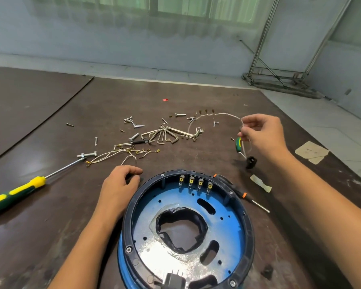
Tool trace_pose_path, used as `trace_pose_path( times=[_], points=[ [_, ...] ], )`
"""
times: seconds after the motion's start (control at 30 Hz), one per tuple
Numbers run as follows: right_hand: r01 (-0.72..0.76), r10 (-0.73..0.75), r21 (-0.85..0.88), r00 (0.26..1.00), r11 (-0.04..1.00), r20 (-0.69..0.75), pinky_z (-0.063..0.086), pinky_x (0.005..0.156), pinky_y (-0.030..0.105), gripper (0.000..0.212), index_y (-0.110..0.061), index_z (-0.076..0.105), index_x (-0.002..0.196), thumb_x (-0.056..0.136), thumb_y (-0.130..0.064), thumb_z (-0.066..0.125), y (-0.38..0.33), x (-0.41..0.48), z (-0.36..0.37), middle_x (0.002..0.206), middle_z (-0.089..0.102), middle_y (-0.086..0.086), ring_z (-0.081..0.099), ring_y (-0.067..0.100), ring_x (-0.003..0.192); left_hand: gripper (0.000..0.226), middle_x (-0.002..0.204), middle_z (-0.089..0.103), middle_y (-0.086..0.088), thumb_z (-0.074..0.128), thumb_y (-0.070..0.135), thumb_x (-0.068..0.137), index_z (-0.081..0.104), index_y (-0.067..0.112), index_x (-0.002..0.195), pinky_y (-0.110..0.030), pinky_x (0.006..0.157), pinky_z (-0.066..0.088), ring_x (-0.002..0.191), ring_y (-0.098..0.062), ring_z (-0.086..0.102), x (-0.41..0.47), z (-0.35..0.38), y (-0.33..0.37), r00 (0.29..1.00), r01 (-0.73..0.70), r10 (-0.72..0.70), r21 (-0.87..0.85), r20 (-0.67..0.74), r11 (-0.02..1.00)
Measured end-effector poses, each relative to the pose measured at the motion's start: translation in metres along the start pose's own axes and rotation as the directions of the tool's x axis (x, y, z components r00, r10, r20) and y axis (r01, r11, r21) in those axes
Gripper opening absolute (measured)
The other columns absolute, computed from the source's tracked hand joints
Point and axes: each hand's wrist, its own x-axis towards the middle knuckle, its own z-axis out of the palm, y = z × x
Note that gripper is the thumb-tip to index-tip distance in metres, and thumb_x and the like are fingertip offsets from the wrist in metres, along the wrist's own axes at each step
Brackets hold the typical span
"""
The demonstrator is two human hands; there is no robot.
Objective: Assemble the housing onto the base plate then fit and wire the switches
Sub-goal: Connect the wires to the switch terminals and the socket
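Tabletop of dark brown board carries the black ring housing, seated on the blue base plate close to the person. Its near edge is cut off by the frame, and four switches stand in a row along its far inner wall. The left hand rests knuckles-up on the table just beside the housing's left rim, fingers curled under so that any hold is impossible to tell, while the right hand, raised beyond the housing, pinches a white wire whose lower run, like the small green-handled screwdriver, is partly hidden behind its fingers.
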Motion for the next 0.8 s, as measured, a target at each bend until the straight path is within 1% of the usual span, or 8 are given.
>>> trace_pose_path(
  times=[0.1, 0.17, 0.27, 0.37, 0.47, 0.53, 0.67, 0.8],
  points=[
    [-0.053, 0.049, 0.185, 0.999, 0.981, 0.023, 0.061, 0.078, 0.043, 0.018, 0.006, 0.063, 0.106, 0.091, 0.013, 0.057, -0.013, 0.004, -0.015, 0.09, 0.062, 0.024, 0.071, 0.028, 0.072, 0.021, 0.111, 0.059, 0.007, 0.058, 0.011, 0.095, 0.068, 0.022, 0.11, -0.029, 0.089, 0.039, 0.102, -0.011, 0.052, 0.0, -0.001, 0.001, 1.0, 0.01, -0.01, 0.003, 0.003, 1.0],
    [-0.081, 0.079, 0.28, 0.997, 0.956, 0.02, 0.062, 0.076, 0.039, 0.017, 0.005, 0.063, 0.103, 0.091, 0.014, 0.055, -0.02, 0.006, -0.025, 0.091, 0.063, 0.025, 0.073, 0.027, 0.072, 0.021, 0.11, 0.059, 0.007, 0.058, 0.01, 0.095, 0.069, 0.021, 0.11, -0.029, 0.089, 0.039, 0.102, -0.011, 0.052, 0.0, -0.001, 0.001, 1.0, 0.006, -0.006, 0.002, 0.004, 1.0],
    [-0.121, 0.119, 0.363, 0.993, 0.924, 0.028, 0.061, 0.066, 0.029, 0.018, 0.0, 0.065, 0.099, 0.091, 0.013, 0.056, -0.025, 0.007, -0.038, 0.092, 0.066, 0.024, 0.076, 0.025, 0.074, 0.022, 0.11, 0.058, 0.006, 0.058, 0.011, 0.095, 0.068, 0.022, 0.111, -0.029, 0.089, 0.039, 0.102, -0.011, 0.052, -0.001, -0.002, 0.002, 1.0, 0.006, -0.006, 0.006, 0.009, 1.0],
    [-0.168, 0.151, 0.454, 0.986, 0.875, 0.073, 0.061, 0.067, 0.03, 0.015, 0.001, 0.064, 0.103, 0.094, 0.009, 0.056, -0.024, 0.008, -0.044, 0.087, 0.067, 0.018, 0.076, 0.028, 0.078, 0.022, 0.112, 0.059, 0.005, 0.057, 0.012, 0.095, 0.068, 0.022, 0.111, -0.033, 0.091, 0.041, 0.105, -0.014, 0.053, 0.0, -0.003, 0.003, 1.0, 0.021, -0.021, -0.004, 0.02, 1.0],
    [-0.199, 0.158, 0.478, 0.98, 0.856, 0.124, 0.061, 0.068, 0.031, 0.015, 0.0, 0.065, 0.103, 0.095, 0.008, 0.056, -0.022, 0.006, -0.045, 0.088, 0.068, 0.019, 0.076, 0.032, 0.084, 0.023, 0.112, 0.059, 0.005, 0.057, 0.012, 0.095, 0.069, 0.022, 0.111, -0.038, 0.095, 0.042, 0.109, -0.017, 0.053, -0.001, -0.004, 0.005, 0.999, 0.041, -0.04, -0.018, 0.021, 0.999],
    [-0.223, 0.162, 0.497, 0.973, 0.838, 0.163, 0.061, 0.068, 0.03, 0.016, -0.001, 0.065, 0.103, 0.095, 0.008, 0.055, -0.021, 0.002, -0.045, 0.092, 0.067, 0.02, 0.075, 0.033, 0.086, 0.023, 0.11, 0.061, 0.004, 0.057, 0.012, 0.095, 0.07, 0.022, 0.111, -0.037, 0.092, 0.044, 0.106, -0.017, 0.056, -0.002, -0.003, 0.007, 0.999, 0.05, -0.05, -0.037, 0.011, 0.998],
    [-0.267, 0.17, 0.559, 0.96, 0.785, 0.22, 0.062, 0.075, 0.038, 0.016, 0.002, 0.063, 0.104, 0.095, 0.009, 0.054, -0.02, -0.005, -0.042, 0.097, 0.061, 0.02, 0.074, 0.037, 0.092, 0.021, 0.096, 0.069, 0.006, 0.058, 0.012, 0.095, 0.072, 0.025, 0.103, -0.029, 0.074, 0.047, 0.09, -0.014, 0.064, -0.003, -0.003, 0.01, 0.994, 0.1, -0.108, -0.187, -0.033, 0.977],
    [-0.29, 0.152, 0.583, 0.95, 0.759, 0.274, 0.062, 0.074, 0.038, 0.016, 0.002, 0.062, 0.105, 0.094, 0.011, 0.054, -0.021, -0.013, -0.035, 0.093, 0.059, 0.017, 0.073, 0.038, 0.093, 0.021, 0.094, 0.07, 0.008, 0.058, 0.013, 0.096, 0.072, 0.028, 0.101, -0.026, 0.07, 0.046, 0.086, -0.008, 0.063, -0.002, -0.003, 0.014, 0.993, 0.105, -0.117, -0.256, -0.034, 0.961]
  ],
)
